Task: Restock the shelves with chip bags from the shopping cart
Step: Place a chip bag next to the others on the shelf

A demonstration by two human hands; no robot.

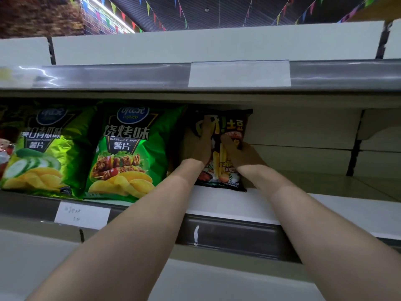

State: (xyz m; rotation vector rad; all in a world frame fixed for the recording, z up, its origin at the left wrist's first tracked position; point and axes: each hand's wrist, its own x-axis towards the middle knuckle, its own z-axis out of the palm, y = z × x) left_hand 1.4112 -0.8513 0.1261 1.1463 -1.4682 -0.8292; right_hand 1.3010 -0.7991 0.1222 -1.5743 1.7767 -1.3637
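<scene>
A dark chip bag (233,124) with yellow lettering and a fries picture stands upright on the middle shelf (219,203), just right of the green bags. My left hand (200,144) lies flat against its front, fingers pointing up. My right hand (240,152) grips the bag's right side, thumb on the front. Both forearms reach in from below. The shopping cart is out of view.
Two green chip bags, barbecue (128,148) and cucumber (41,148), stand to the left on the same shelf. White shelf floor (325,192) stretches to the right of the dark bag. The upper shelf's edge (130,77) overhangs close above the bags. A price label (82,215) sits on the front rail.
</scene>
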